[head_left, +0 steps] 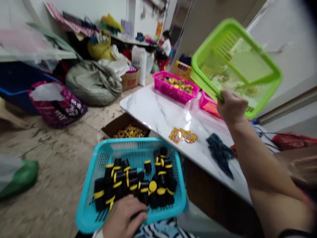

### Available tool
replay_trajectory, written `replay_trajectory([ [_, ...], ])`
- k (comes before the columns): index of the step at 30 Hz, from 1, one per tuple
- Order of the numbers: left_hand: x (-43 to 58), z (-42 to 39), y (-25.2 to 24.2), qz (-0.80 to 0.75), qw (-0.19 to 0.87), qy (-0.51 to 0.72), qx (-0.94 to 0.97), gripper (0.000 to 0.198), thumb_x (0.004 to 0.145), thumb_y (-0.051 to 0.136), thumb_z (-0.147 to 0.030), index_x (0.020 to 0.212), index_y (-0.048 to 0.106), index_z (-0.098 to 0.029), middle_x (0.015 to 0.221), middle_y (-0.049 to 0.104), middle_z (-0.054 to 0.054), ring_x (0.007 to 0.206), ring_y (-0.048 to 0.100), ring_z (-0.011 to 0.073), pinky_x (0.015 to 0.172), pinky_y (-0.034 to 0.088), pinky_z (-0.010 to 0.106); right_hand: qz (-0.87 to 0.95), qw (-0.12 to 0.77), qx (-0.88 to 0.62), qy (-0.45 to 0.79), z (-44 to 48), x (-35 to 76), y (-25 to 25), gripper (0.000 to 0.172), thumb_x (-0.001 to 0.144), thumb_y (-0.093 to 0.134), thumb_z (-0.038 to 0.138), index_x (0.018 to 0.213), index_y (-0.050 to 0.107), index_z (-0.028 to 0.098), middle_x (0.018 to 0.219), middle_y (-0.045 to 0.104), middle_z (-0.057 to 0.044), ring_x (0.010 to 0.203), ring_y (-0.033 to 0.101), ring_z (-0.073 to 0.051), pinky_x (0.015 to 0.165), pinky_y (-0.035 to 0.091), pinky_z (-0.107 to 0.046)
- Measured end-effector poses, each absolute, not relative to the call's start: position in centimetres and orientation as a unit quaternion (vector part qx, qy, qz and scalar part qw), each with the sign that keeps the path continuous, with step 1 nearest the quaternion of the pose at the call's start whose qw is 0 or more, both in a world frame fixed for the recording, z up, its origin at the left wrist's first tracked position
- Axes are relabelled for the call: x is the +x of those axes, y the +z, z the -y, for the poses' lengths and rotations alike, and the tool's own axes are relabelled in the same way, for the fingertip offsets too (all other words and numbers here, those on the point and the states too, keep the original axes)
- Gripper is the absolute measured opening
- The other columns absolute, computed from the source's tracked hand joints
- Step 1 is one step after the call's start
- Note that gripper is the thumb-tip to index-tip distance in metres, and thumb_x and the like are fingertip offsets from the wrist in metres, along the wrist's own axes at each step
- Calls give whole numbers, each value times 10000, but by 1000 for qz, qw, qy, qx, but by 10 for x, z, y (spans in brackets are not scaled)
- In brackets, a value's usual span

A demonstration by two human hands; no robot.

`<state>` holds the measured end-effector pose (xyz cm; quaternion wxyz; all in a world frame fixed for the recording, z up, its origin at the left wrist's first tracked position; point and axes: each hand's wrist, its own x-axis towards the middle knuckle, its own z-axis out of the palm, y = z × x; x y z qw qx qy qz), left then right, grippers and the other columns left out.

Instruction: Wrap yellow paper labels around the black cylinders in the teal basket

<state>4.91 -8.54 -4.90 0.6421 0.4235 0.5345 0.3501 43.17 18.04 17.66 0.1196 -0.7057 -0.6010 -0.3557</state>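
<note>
My right hand [232,105] is raised over the table with its fingers closed around the rim of a green plastic basket [268,61]. That basket is tilted, and some pale, blurred scraps show in it. Low in front of me stands a turquoise basket [182,185] holding several black cylindrical containers [132,175] with yellow caps. My left hand [126,215] lies over its near rim, fingers curled inward close to the containers; a dark patch shows between thumb and fingers. On the white marbled table [148,104] lie small yellow packets [183,135] and a dark cloth [220,153].
Pink baskets [173,92] stand at the table's far side, one filled with yellow packets. An open carton [111,127] of small yellowish pieces sits behind the turquoise basket. Sacks [92,82] and a purple bag [56,105] rest on the floor. A person [165,46] sits far back.
</note>
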Motion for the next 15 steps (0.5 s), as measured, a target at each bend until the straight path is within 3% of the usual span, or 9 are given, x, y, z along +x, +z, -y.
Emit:
replay_trajectory([
  [2, 50, 90, -36, -478, 554, 333, 595, 98, 769, 744, -334, 742, 788, -251, 717, 676, 98, 764, 582, 237, 837, 448, 326, 681, 124, -630, -354, -182, 384, 160, 293, 967, 443, 285, 1057, 673, 129, 900, 710, -129, 834, 627, -182, 658, 322, -290],
  [4, 48, 86, -27, -408, 510, 266, 709, 170, 836, 677, -337, 875, 807, -235, 717, 687, 101, 712, 583, 216, 749, 426, 310, 745, 100, -574, -324, -190, 341, 140, 373, 998, 365, 303, 1074, 650, 75, 926, 696, -106, 843, 621, -137, 659, 296, -252],
  [9, 33, 85, -23, -375, 437, 221, 787, 277, 910, 586, -347, 990, 780, -166, 825, 731, 129, 795, 632, 218, 773, 441, 324, 805, 26, -542, -239, -213, 284, 104, 560, 1011, 166, 313, 1044, 613, -24, 964, 666, -110, 920, 619, -110, 674, 268, -255],
  [11, 30, 88, -25, -386, 427, 228, 785, 283, 919, 570, -349, 996, 771, -166, 843, 740, 123, 811, 644, 214, 782, 459, 325, 809, 23, -538, -236, -210, 274, 101, 495, 1008, 208, 261, 1023, 620, -15, 951, 671, -122, 888, 619, -120, 663, 266, -264],
  [15, 33, 87, -29, -403, 411, 245, 780, 255, 892, 595, -353, 1009, 756, -193, 839, 737, 86, 790, 650, 201, 743, 491, 313, 813, 38, -521, -256, -185, 251, 103, 263, 971, 393, 212, 1012, 635, 117, 911, 698, -96, 764, 598, -156, 615, 274, -287],
])
